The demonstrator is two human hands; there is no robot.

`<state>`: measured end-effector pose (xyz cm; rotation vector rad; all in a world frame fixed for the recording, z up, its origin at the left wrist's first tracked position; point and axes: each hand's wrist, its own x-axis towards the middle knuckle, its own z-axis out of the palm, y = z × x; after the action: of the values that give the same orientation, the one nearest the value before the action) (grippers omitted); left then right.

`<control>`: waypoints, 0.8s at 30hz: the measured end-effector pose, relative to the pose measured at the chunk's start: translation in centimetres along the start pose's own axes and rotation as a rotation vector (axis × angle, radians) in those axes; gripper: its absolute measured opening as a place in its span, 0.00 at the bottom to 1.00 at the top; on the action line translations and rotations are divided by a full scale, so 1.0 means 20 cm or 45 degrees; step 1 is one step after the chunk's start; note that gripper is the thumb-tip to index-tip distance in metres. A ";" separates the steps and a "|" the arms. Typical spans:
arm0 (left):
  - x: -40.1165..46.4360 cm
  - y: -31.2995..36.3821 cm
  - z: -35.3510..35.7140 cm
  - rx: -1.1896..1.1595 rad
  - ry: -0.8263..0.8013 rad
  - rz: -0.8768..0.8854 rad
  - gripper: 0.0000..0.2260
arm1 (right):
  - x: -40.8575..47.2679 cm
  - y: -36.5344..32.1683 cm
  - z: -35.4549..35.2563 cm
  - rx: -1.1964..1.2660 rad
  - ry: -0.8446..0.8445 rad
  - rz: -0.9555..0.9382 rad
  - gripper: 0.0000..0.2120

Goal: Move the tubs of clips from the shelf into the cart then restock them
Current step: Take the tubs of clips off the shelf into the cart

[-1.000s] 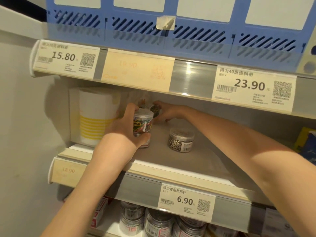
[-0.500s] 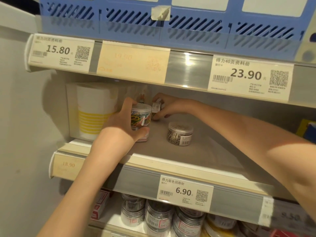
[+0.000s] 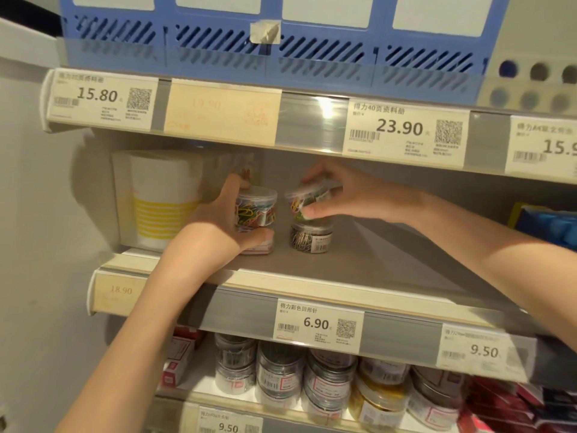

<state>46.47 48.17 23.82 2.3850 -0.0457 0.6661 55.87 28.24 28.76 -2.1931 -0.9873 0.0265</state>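
Clear plastic tub of coloured clips [image 3: 256, 209] clamped in left hand [image 3: 218, 226], atop another tub on middle shelf [image 3: 359, 270]. Right hand [image 3: 352, 195] grips tilted second tub [image 3: 307, 195], lifted above tub of silver clips [image 3: 310, 236]. Hands apart.

Light was warm and rather dim, coming from above and in front of the shelves. A bright glare patch sat on the clear price rail [image 3: 315, 120] of the upper shelf. The upper shelf threw shade over the back of the middle shelf [image 3: 359, 260], and the white box [image 3: 156, 195] cast a soft shadow on the left wall [image 3: 37, 214]. The picture was soft overall; small print on the tags was unreadable. Edges bowed with wide-angle distortion, and the lower right corner was smeared. The right hand [image 3: 352, 195] and its tub [image 3: 307, 198] were motion-blurred.
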 end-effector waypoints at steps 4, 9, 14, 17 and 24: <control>0.00 0.02 0.00 -0.049 -0.070 0.027 0.26 | -0.03 0.02 0.02 -0.113 0.009 0.025 0.19; 0.04 0.04 -0.02 0.036 -0.182 0.035 0.28 | -0.01 -0.06 -0.03 -0.199 -0.258 0.208 0.28; 0.12 0.10 -0.10 0.289 -0.343 0.129 0.38 | 0.07 -0.15 -0.05 -0.453 -0.435 0.406 0.34; 0.19 0.18 -0.13 0.449 -0.509 0.136 0.36 | 0.13 -0.18 -0.01 -0.557 -0.456 0.491 0.40; 0.28 0.21 -0.08 0.387 -0.881 -0.074 0.26 | 0.19 -0.14 0.04 -0.360 -0.508 0.625 0.34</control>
<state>49.80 46.59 29.92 2.7868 -0.1791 -0.2215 56.53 32.51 31.00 -2.7111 -0.6561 0.6045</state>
